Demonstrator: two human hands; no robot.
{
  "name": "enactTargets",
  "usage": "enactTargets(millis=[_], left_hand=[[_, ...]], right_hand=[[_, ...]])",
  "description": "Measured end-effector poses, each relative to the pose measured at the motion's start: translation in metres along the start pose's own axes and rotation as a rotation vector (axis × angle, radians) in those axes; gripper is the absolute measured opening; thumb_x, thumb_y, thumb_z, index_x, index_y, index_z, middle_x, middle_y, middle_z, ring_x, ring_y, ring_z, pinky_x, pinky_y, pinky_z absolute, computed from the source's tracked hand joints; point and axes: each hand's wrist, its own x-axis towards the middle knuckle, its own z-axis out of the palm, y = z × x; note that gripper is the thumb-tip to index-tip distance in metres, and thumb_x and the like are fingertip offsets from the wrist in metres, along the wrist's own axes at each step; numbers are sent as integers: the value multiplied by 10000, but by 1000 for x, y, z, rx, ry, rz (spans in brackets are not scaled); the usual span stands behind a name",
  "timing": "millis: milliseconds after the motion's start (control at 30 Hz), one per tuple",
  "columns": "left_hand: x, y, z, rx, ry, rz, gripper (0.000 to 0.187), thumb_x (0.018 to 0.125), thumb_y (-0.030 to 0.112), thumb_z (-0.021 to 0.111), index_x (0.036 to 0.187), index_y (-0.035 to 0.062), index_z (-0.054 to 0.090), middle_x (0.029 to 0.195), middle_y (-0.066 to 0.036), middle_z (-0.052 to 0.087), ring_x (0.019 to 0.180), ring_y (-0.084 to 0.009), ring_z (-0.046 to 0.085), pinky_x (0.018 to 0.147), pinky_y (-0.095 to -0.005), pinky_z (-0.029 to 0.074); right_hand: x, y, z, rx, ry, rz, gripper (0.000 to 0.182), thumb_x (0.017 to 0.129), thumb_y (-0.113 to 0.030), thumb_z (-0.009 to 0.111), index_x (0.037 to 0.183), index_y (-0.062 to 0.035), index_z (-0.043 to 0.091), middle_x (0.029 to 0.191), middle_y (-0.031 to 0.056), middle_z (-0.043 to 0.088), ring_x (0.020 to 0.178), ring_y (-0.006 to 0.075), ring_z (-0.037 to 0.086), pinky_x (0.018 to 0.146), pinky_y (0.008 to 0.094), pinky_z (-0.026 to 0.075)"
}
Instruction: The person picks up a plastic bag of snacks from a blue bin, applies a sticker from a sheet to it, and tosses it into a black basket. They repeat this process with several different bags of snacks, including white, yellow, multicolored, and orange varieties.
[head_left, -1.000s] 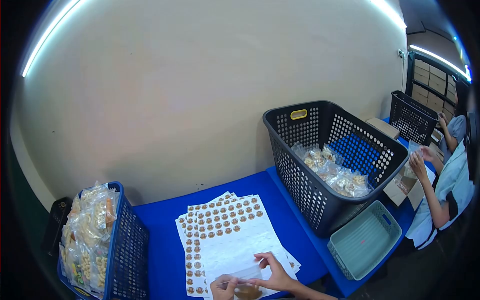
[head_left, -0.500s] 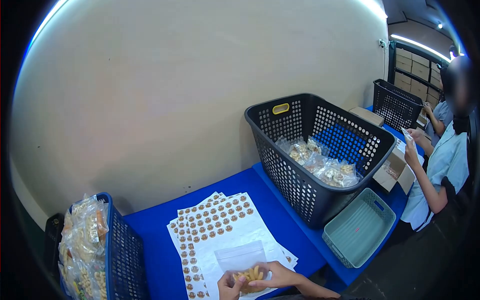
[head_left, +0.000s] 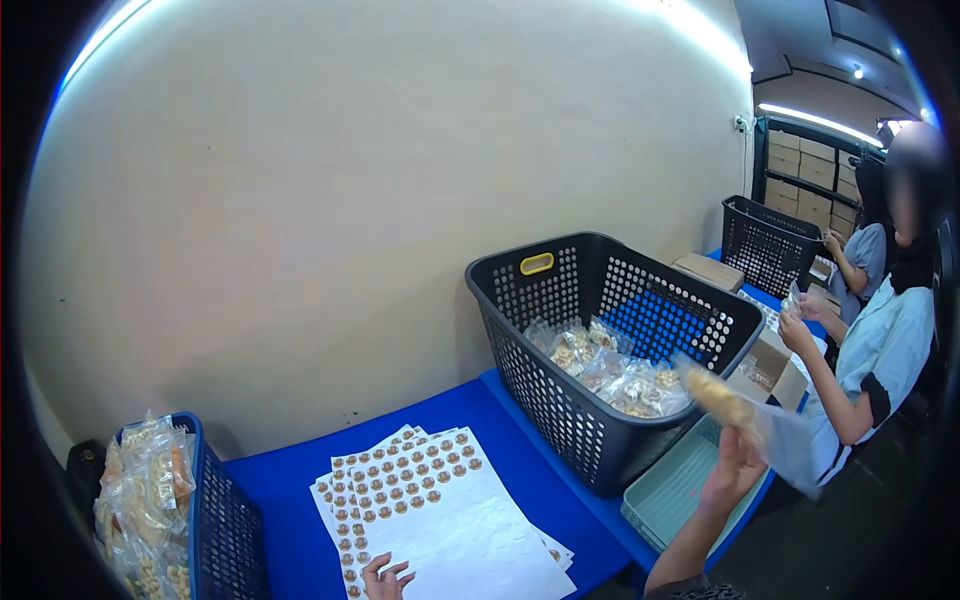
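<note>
My right hand [head_left: 733, 468] is raised over the green tray [head_left: 660, 500] and holds a clear bag of yellowish snacks [head_left: 722, 402], blurred by motion, near the front right edge of the large black basket [head_left: 590, 425]. At the bottom of the view, my left hand [head_left: 385, 578] rests at the sticker sheets [head_left: 440, 520], its fingers apart and holding nothing. Rows of round brown stickers cover the upper and left parts of the sheets; the rest of the top sheet is plain white. Several snack bags [head_left: 640, 385] lie inside the black basket.
A blue basket [head_left: 225, 530] full of snack bags [head_left: 150, 490] stands at the left. On the right, a co-worker [head_left: 880, 340] holds a small bag beside an open carton [head_left: 768, 365]. Farther back are another person [head_left: 862, 255] and a black basket [head_left: 768, 245].
My right hand has lifted the snack bag from over the sheets up and to the right. My left hand has let go of it and moved left. The view has shifted slightly.
</note>
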Motion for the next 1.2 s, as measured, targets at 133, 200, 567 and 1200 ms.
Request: enactTargets(millis=[133, 200, 567, 1200], left_hand=[[-1, -1, -12, 19, 117, 51, 371, 829, 230, 421, 1120, 19, 331, 1091, -127, 384, 937, -248, 473, 744, -339, 430], [-4, 6, -12, 23, 152, 68, 354, 828, 221, 424, 1108, 19, 344, 1081, -128, 397, 931, -243, 475, 742, -339, 431], [-22, 20, -24, 202, 346, 178, 285, 764, 96, 526, 1006, 34, 390, 1006, -90, 407, 894, -173, 498, 728, -255, 402], [-77, 203, -234, 895, 1080, 439, 187, 705, 75, 557, 876, 28, 497, 891, -65, 495, 800, -136, 505, 643, -243, 423]], right_hand=[[25, 14, 13, -502, -174, -243, 327, 638, -37, 595, 955, -8, 519, 996, 134, 479, 914, 223, 461, 835, 335, 332], [29, 18, 20, -888, -443, -180, 454, 572, 7, 576, 1015, -41, 486, 1072, 133, 432, 1004, 253, 403, 898, 325, 256], [-98, 9, 52, -42, -1208, -32, 290, 629, -148, 610, 878, -43, 505, 932, 150, 460, 903, 274, 397, 807, 374, 299], [-255, -12, 56, 481, -1987, 306, 214, 689, -87, 567, 891, -47, 508, 881, 139, 488, 852, 304, 423, 759, 361, 332]])
